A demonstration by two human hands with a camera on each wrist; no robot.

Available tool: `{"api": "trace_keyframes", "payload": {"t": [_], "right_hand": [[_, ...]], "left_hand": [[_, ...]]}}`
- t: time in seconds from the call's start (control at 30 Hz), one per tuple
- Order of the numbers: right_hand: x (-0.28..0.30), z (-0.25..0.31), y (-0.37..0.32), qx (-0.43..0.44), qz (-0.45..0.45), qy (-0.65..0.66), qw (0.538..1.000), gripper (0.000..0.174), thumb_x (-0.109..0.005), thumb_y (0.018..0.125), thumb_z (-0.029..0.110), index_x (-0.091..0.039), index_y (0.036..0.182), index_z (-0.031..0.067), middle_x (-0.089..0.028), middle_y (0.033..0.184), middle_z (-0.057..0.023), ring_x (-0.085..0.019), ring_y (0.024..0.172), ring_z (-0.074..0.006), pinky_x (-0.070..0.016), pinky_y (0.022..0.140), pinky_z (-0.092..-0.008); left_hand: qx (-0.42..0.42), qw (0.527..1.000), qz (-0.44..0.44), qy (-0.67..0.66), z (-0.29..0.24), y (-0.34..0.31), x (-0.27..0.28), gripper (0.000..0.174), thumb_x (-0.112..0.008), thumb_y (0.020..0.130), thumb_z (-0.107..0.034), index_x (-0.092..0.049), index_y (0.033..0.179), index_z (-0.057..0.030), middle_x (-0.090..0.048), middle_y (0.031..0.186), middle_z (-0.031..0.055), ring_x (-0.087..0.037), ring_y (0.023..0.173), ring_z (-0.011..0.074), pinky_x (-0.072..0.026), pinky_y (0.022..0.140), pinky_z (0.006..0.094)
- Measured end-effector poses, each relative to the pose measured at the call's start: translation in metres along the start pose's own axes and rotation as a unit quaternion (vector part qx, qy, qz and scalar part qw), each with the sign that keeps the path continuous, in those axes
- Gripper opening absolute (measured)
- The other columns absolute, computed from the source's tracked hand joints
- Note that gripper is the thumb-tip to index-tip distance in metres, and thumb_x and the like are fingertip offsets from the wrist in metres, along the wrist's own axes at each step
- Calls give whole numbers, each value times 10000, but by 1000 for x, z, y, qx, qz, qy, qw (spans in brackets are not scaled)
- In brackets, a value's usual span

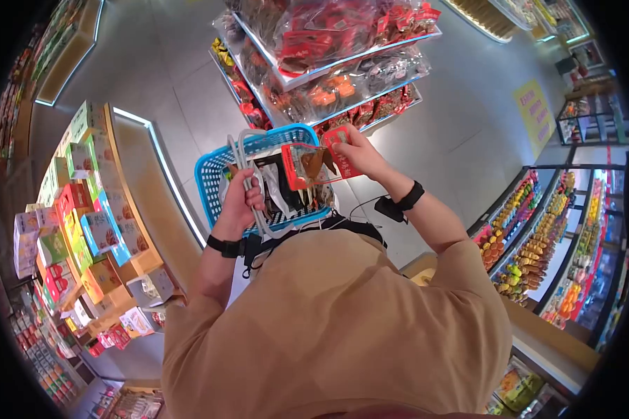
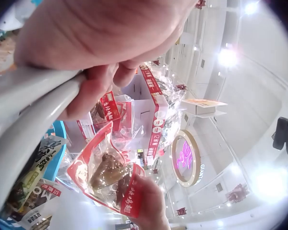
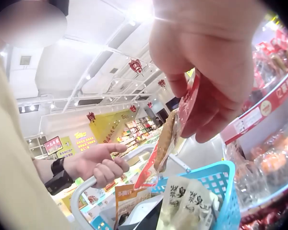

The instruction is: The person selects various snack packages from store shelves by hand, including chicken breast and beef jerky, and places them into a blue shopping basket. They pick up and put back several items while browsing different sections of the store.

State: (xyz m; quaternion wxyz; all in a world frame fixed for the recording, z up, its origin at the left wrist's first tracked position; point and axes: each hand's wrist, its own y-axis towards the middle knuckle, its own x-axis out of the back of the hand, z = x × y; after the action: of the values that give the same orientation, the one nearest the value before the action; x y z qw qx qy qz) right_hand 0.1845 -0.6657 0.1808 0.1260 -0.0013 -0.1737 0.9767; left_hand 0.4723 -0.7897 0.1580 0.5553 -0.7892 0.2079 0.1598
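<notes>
The left hand grips the grey handles of a blue basket; in the left wrist view its fingers curl round them. The right hand pinches one end of a red-edged clear package with brown food inside, held above the basket. In the right wrist view the right hand has thumb and fingers on the package's red end, and the basket below holds pale packets with dark lettering and an orange-brown packet.
A tiered display of bagged goods stands just beyond the basket. Shelves of boxes rise at the left, and racks of colourful skewered items stand at the right. Grey floor lies between them.
</notes>
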Motion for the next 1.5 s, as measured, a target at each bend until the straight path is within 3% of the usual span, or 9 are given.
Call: {"api": "trace_keyframes", "payload": {"t": [0.5, 0.7, 0.93, 1.07, 1.2, 1.3, 1.4, 1.43, 1.5], "right_hand": [[-105, -42, 37, -185, 46, 231, 954, 279, -526, 953, 85, -472, 1225, 58, -623, 1043, -67, -637, 932, -166, -543, 798, -334], [-103, -52, 46, -62, -71, 105, 990, 230, -524, 924, 81, -498, 1149, 46, -631, 995, -75, -642, 914, -169, -533, 780, -311], [-114, -70, 68, -238, -2, 247, 939, 138, -549, 940, 86, -535, 1062, 24, -645, 969, -112, -680, 874, -249, -587, 748, -435], [-120, -86, 87, -262, 58, 153, 951, 293, -684, 887, 158, -563, 1080, -27, -671, 999, -152, -688, 874, -246, -586, 705, -417], [-122, -55, 75, -30, -27, -338, 940, 640, -763, 803, 310, -446, 1114, -151, -675, 861, -243, -701, 824, -331, -565, 725, -400], [-95, 18, 52, -172, 85, -223, 956, 532, -696, 845, 369, -555, 1038, -106, -680, 696, -149, -696, 608, -273, -572, 596, -398], [-42, -12, 80, -26, 93, -422, 901, 456, -659, 861, 416, -653, 924, -36, -687, 690, -112, -668, 525, -201, -556, 507, -354], [-18, 36, 66, -127, 109, -320, 932, 449, -650, 859, 457, -699, 845, 11, -690, 689, -102, -678, 580, -193, -563, 583, -353], [47, 22, 88, -74, 43, -310, 947, 464, -633, 860, 463, -713, 992, 25, -697, 730, -131, -682, 607, -232, -559, 612, -340]], "left_hand": [[-17, 999, 32, -25, 25, 1, -4, 282, -596, 869, -356, -464, 738, -145, -294, 524, -76, -301, 418, 63, -323, 444, 252], [-19, 999, 22, -37, 35, -1, 3, 276, -600, 873, -348, -460, 750, -145, -291, 528, -81, -298, 424, 58, -313, 452, 248], [5, 999, 20, -44, 46, 1, -1, 273, -605, 874, -346, -467, 741, -152, -289, 527, -79, -301, 419, 63, -312, 447, 253], [-8, 999, 9, -38, 43, -3, -2, 264, -610, 868, -348, -474, 742, -160, -300, 520, -79, -301, 416, 63, -308, 443, 252], [-12, 999, -29, -36, 41, -3, -3, 234, -592, 862, -331, -479, 751, -158, -308, 522, -73, -301, 409, 66, -310, 424, 247], [-10, 998, -36, -50, 41, -2, 2, 233, -585, 866, -340, -482, 756, -163, -294, 515, -72, -290, 401, 66, -306, 420, 250], [-39, 997, -31, -56, 41, -6, 1, 238, -577, 868, -352, -482, 751, -167, -287, 507, -72, -291, 402, 64, -301, 416, 250], [-39, 997, -34, -61, 40, -8, -1, 254, -568, 872, -356, -475, 728, -169, -288, 501, -72, -288, 396, 64, -302, 407, 250], [-40, 996, -30, -75, 39, -6, 5, 265, -567, 875, -351, -469, 708, -170, -289, 497, -73, -287, 390, 64, -303, 400, 249]]}}
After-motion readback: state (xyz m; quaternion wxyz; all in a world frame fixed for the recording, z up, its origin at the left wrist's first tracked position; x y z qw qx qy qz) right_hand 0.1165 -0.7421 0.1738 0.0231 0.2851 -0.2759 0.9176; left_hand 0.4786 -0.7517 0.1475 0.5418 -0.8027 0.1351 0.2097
